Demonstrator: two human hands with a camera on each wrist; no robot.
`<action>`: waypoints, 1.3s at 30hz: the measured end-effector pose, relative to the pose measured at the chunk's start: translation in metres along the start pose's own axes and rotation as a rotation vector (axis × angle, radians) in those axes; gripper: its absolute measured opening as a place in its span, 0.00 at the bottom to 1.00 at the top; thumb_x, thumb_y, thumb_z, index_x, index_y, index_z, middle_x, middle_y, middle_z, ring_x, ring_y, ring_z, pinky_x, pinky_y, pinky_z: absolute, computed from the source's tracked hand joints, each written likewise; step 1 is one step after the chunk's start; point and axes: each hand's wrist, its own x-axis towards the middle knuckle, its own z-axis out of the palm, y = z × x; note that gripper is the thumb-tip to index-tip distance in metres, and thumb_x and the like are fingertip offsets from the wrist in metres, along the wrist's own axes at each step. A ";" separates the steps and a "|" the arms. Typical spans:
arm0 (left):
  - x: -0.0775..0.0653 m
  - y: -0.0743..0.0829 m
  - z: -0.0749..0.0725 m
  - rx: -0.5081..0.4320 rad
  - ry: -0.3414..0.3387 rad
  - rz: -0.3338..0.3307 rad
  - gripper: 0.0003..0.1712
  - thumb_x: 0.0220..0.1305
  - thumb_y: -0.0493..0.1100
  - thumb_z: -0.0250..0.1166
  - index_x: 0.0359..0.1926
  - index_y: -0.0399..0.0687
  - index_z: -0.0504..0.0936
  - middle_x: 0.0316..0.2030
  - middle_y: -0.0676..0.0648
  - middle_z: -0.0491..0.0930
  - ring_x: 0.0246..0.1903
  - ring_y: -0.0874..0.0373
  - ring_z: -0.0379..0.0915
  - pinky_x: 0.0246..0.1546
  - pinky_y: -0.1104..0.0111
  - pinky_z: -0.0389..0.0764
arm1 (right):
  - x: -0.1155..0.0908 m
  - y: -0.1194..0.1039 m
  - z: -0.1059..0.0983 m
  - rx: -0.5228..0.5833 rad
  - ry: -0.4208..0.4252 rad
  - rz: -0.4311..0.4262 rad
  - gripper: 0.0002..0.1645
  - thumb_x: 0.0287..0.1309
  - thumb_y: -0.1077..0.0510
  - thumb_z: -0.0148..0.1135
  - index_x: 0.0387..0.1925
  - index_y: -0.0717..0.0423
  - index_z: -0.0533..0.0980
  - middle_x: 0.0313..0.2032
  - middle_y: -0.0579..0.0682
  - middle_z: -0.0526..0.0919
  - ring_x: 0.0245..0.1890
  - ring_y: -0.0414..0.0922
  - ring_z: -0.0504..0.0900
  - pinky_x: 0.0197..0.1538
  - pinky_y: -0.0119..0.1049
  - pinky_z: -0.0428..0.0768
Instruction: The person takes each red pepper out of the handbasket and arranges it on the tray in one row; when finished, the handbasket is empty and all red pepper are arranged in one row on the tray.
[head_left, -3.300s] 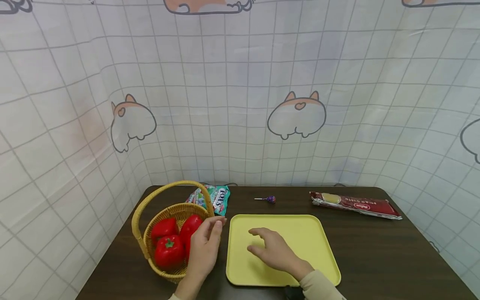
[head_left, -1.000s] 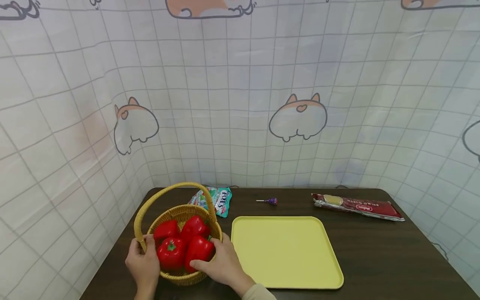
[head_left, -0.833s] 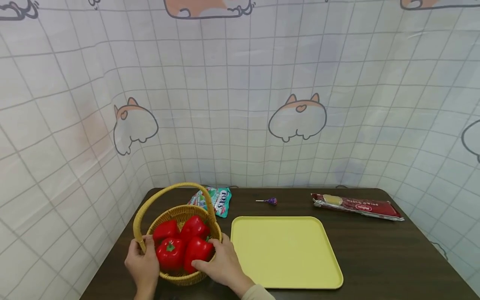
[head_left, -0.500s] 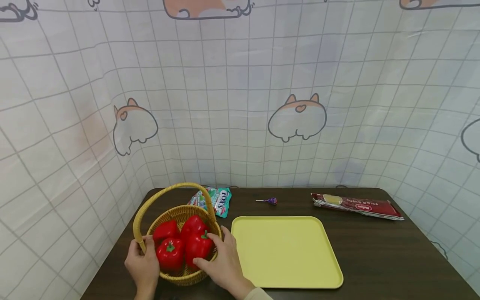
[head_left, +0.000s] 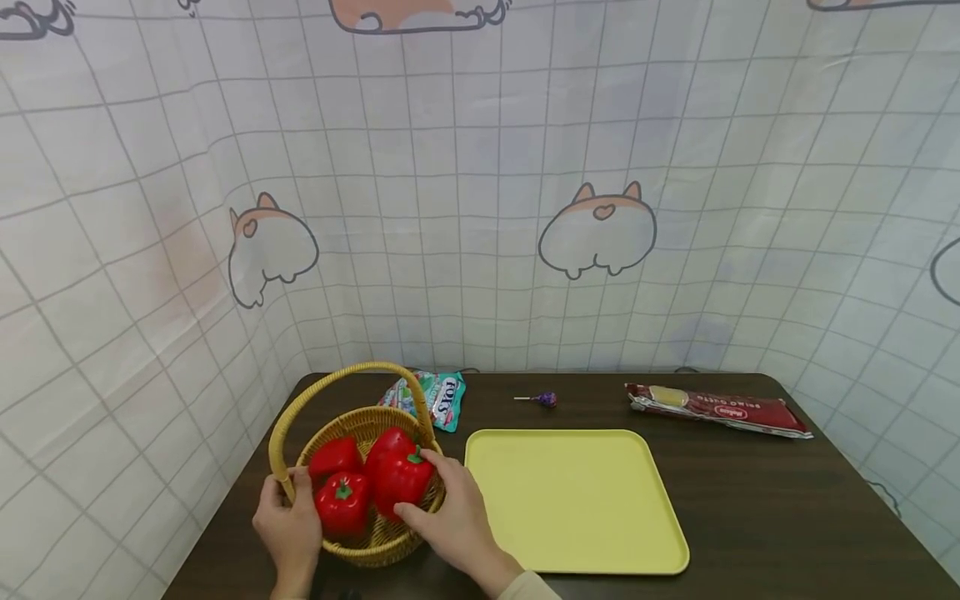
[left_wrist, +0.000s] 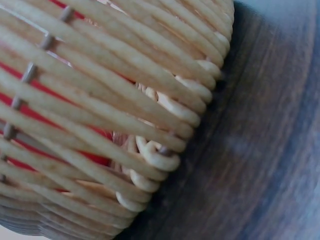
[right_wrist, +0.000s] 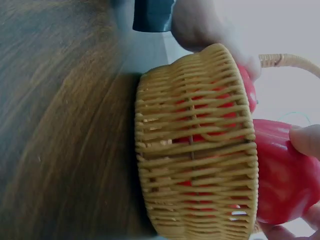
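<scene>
"Four red peppers (head_left: 343, 504) in view; where?"

"In a wicker basket (head_left: 360, 427), left of the yellow tray (head_left: 573, 500). Right hand (head_left: 457, 518) pinches the right-front pepper (head_left: 405, 478), which stands partly above the rim (head_left: 378, 551)."

"Left hand (head_left: 290, 525)?"

"Grips the basket where its handle (head_left: 278, 446) meets the rim. Lollipop (head_left: 548, 400) behind the tray, on dark tabletop (head_left: 757, 500)"

There are four peppers (head_left: 342, 504), one basket (head_left: 375, 553), one tray (head_left: 577, 500), one lollipop (head_left: 547, 400), one green bag (head_left: 448, 402), one red pack (head_left: 738, 410), one left hand (head_left: 290, 527), one right hand (head_left: 459, 518) and one surface (head_left: 757, 500).
</scene>
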 end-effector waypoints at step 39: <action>0.005 0.002 0.001 -0.077 -0.090 -0.027 0.08 0.67 0.38 0.63 0.39 0.34 0.81 0.31 0.42 0.82 0.27 0.66 0.68 0.27 0.74 0.66 | 0.035 0.039 -0.095 -0.173 -0.046 0.155 0.52 0.37 0.70 0.76 0.66 0.56 0.63 0.59 0.62 0.67 0.59 0.60 0.69 0.58 0.60 0.71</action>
